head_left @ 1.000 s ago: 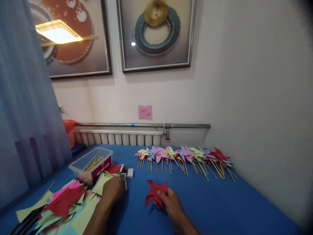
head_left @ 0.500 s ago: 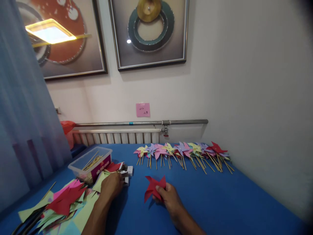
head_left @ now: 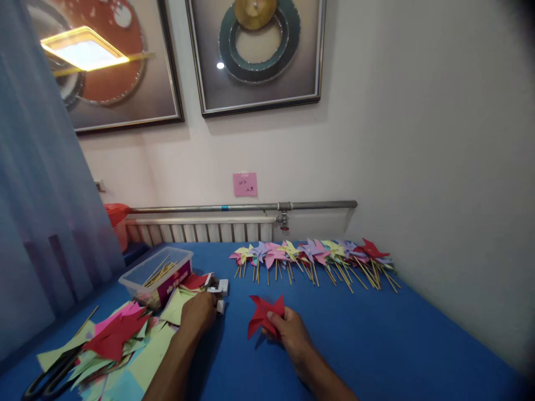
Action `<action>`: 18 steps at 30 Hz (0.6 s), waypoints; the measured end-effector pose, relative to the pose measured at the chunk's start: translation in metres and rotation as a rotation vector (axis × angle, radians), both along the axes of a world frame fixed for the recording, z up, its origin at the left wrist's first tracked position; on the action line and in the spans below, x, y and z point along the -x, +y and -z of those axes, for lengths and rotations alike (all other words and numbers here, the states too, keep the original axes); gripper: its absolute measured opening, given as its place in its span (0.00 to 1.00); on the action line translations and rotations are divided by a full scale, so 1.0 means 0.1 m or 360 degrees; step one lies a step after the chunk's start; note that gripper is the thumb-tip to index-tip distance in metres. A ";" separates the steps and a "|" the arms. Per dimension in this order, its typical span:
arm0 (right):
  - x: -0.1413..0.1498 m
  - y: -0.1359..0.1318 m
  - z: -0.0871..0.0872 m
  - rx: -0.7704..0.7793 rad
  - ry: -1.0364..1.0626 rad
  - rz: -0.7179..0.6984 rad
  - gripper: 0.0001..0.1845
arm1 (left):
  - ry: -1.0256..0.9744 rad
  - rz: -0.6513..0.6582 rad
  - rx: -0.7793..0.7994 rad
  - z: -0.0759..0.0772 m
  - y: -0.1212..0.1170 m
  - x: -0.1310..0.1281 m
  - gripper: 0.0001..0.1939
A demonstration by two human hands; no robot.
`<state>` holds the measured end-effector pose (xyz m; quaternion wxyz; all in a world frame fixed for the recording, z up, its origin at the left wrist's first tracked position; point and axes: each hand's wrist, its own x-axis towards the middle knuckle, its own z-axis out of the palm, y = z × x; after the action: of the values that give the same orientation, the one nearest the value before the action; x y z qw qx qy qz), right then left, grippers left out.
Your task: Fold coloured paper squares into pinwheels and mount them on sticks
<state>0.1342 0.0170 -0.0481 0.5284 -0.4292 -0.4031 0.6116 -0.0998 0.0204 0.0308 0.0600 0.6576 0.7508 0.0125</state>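
Observation:
A folded red paper pinwheel (head_left: pixel 261 315), with no stick visible on it, is pinched between the thumb and fingers of my right hand (head_left: pixel 291 333), above the blue surface. To the left, my left hand (head_left: pixel 199 313) is curled beside small white open boxes (head_left: pixel 218 287). Its fingertips are turned away, so whatever they grip is hidden. Under and around that forearm lie loose coloured paper pieces (head_left: pixel 144 356), with a red paper shape (head_left: pixel 117 334) on top. A clear plastic tub (head_left: pixel 156 270) of thin wooden sticks stands behind my left hand.
Finished pinwheels on sticks (head_left: pixel 311 253) lie in a row along the table's back. Black-handled scissors (head_left: pixel 52 374) rest at the front left. A blue curtain (head_left: pixel 54 184) hangs at left. Behind the blue tabletop (head_left: pixel 376 345) are a radiator (head_left: pixel 200 231) and a metal pipe (head_left: pixel 246 208).
My left hand has shifted slightly right beside the small white boxes. The right hand still holds the red pinwheel in nearly the same place. The view has tilted a little.

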 end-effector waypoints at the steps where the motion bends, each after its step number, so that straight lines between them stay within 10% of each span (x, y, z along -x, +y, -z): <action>1: 0.00 0.00 -0.01 -0.0002 0.0006 0.0000 0.19 | 0.0009 0.0002 0.0007 0.00 0.01 -0.01 0.16; 18: 0.02 0.00 -0.04 0.0041 0.0056 0.0009 0.16 | -0.0003 -0.0078 -0.0178 0.06 0.01 0.02 0.14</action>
<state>0.1323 0.0168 -0.0444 0.5317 -0.4263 -0.3847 0.6225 -0.1020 0.0218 0.0253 0.0237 0.6414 0.7647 0.0565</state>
